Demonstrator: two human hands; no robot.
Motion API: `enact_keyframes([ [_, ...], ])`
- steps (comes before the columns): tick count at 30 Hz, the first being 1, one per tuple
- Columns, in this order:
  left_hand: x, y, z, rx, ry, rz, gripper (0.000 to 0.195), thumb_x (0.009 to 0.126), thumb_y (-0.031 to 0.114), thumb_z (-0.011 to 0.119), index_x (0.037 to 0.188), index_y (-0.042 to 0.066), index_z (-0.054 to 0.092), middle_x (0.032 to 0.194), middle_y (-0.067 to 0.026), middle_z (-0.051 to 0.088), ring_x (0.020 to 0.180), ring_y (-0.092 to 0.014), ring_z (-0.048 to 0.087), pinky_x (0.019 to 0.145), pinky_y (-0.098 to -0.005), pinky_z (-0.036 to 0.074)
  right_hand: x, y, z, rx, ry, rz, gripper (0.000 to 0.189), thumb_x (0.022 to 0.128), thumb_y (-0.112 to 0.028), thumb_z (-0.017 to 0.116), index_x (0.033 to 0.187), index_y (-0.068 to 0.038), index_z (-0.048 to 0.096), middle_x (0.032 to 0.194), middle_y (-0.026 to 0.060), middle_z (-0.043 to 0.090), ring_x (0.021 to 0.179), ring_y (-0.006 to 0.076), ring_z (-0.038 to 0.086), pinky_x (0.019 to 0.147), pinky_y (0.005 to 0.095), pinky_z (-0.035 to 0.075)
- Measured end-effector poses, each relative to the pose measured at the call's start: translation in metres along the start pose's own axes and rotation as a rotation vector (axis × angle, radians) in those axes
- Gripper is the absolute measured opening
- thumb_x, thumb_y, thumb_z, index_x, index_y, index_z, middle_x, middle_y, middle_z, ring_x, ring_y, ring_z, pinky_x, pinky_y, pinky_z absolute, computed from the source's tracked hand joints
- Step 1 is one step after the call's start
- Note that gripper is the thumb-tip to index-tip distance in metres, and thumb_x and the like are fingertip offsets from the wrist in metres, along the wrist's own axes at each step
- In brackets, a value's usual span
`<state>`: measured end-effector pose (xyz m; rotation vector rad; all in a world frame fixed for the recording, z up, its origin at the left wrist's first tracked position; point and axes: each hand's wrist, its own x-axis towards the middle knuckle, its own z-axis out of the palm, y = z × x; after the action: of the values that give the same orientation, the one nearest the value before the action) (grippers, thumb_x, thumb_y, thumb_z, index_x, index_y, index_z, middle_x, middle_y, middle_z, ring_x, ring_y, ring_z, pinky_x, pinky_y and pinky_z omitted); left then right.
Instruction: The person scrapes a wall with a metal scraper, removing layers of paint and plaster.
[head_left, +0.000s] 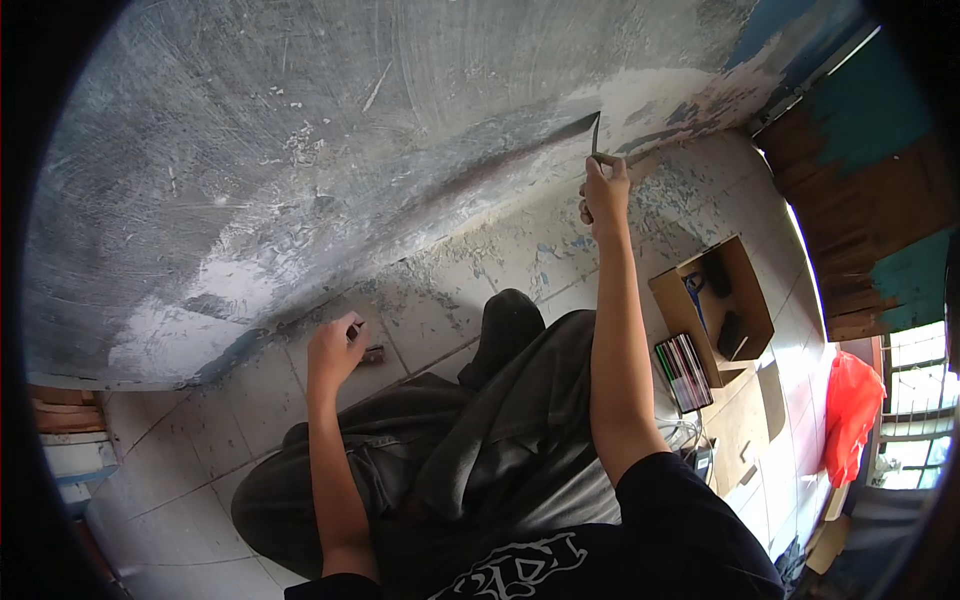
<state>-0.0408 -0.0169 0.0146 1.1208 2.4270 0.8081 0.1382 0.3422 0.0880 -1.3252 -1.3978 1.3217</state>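
My right hand (606, 193) grips a thin flat scraper blade (595, 136), its tip against the lower part of the grey wall (450, 82) where a pale patch begins. A long dark shadow runs along the wall from the blade. My left hand (337, 351) hovers low near the wall's foot, its fingers curled round a small dark object (354, 330) that is mostly hidden. Just beside those fingers, a brown object (373, 355) shows over the floor tiles; what it is cannot be made out. Paint flakes (551, 251) litter the tiles along the wall.
To the right stands an open cardboard box (739, 341) with blue-handled scissors (695, 289) and dark items inside. Several disc cases (684, 373) lean beside it, near white cables (679, 431). A red plastic bag (853, 416) is by the barred window (915, 405). My crossed legs (480, 442) rest on the tiles.
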Motion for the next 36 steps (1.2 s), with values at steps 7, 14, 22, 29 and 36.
enact_keyframes([
  [7, -0.001, 0.008, -0.001, 0.026, -0.030, -0.024, 0.016, 0.083, 0.021, 0.060, 0.081, 0.005, 0.063, 0.066, -0.0103, 0.063, 0.061, -0.029, 0.062, 0.056, -0.0353, 0.045, -0.001, 0.000, 0.000, -0.086, 0.036, -0.036, 0.023, 0.089, -0.020, 0.051, 0.109, -0.007, 0.048, 0.060, 0.0044, 0.047, 0.039, 0.0103, 0.038, 0.034, 0.0269, 0.027],
  [14, -0.001, 0.009, -0.003, 0.047, -0.028, 0.005, 0.017, 0.083, 0.022, 0.060, 0.082, 0.005, 0.063, 0.067, -0.0100, 0.063, 0.063, -0.029, 0.061, 0.057, -0.0353, 0.046, 0.007, 0.004, 0.000, -0.145, 0.090, 0.003, 0.025, 0.085, -0.024, 0.053, 0.105, -0.008, 0.053, 0.073, 0.0108, 0.060, 0.050, 0.0181, 0.055, 0.041, 0.0314, 0.042],
  [22, 0.003, 0.013, -0.001, 0.006, -0.039, 0.001, 0.018, 0.083, 0.023, 0.060, 0.081, 0.005, 0.062, 0.066, -0.0110, 0.062, 0.061, -0.030, 0.061, 0.056, -0.0358, 0.045, 0.014, 0.010, 0.003, -0.056, 0.091, -0.009, 0.028, 0.089, -0.021, 0.054, 0.111, -0.007, 0.046, 0.060, 0.0037, 0.047, 0.038, 0.0108, 0.040, 0.033, 0.0275, 0.027],
  [29, 0.000, 0.012, 0.000, 0.042, -0.032, 0.011, 0.017, 0.084, 0.022, 0.059, 0.080, 0.005, 0.061, 0.064, -0.0096, 0.063, 0.059, -0.027, 0.062, 0.054, -0.0356, 0.045, 0.012, 0.008, -0.003, -0.090, 0.098, 0.035, 0.028, 0.085, -0.023, 0.054, 0.108, -0.008, 0.051, 0.069, 0.0110, 0.059, 0.048, 0.0179, 0.054, 0.039, 0.0313, 0.040],
  [36, 0.002, 0.004, 0.000, 0.022, -0.022, 0.004, 0.017, 0.084, 0.022, 0.060, 0.082, 0.005, 0.062, 0.064, -0.0097, 0.063, 0.058, -0.027, 0.062, 0.054, -0.0349, 0.045, 0.004, -0.001, 0.004, -0.007, 0.061, 0.022, 0.028, 0.089, -0.021, 0.054, 0.112, -0.008, 0.046, 0.061, 0.0039, 0.047, 0.040, 0.0110, 0.040, 0.034, 0.0280, 0.028],
])
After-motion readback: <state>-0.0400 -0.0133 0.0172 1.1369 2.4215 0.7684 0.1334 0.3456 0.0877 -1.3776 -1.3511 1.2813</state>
